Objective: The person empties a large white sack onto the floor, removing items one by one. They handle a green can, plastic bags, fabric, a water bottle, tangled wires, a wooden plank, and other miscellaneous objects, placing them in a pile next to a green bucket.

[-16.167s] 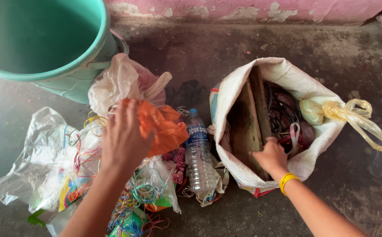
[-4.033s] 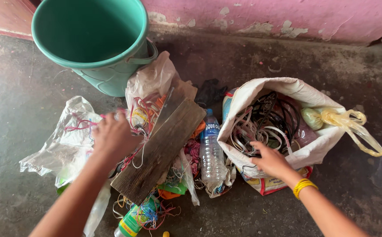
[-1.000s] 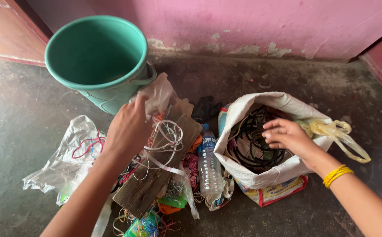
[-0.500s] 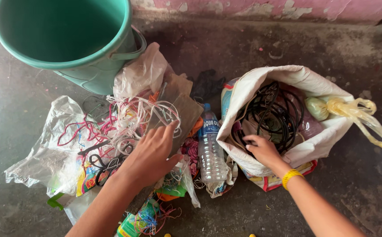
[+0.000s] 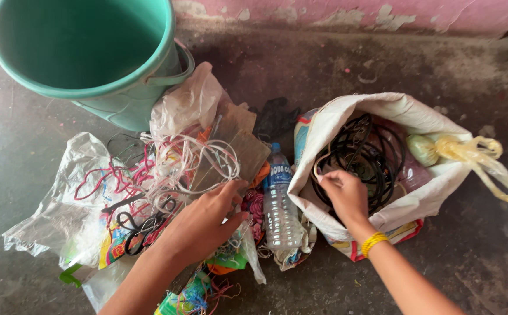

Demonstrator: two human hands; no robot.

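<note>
— Sorting looks how far along, from where you sit?

— About midway, I'd judge. A tangle of white and coloured wires [image 5: 178,169] already lies at left centre, spread over a board [image 5: 236,151] and a clear bag [image 5: 61,210] on the floor [image 5: 470,251]. The sack [image 5: 382,108] at right centre has plenty in it, mostly a coil of black cords [image 5: 376,157].

— And my hands?

— My left hand [image 5: 201,224] lies flat at the lower edge of the board, grip apart, fingers spread, holding nothing that I can see. My right hand [image 5: 341,195] is inside the sack at its left rim, fingers curled down onto the black cords. Whether that grip is clamped on a cord I cannot tell; the fingertips are hidden.

— What else is around?

— A bottle [image 5: 278,204] lies between pile and sack, touching the sack's side. A green bucket [image 5: 125,105] stands at upper left, just behind the pile, and I see nothing inside it. A yellow bag [image 5: 470,154] hangs over the sack's right rim.

— So what is left?

— The black cords, and whatever sits under them; they are all in the sack, none on the pile.
</note>
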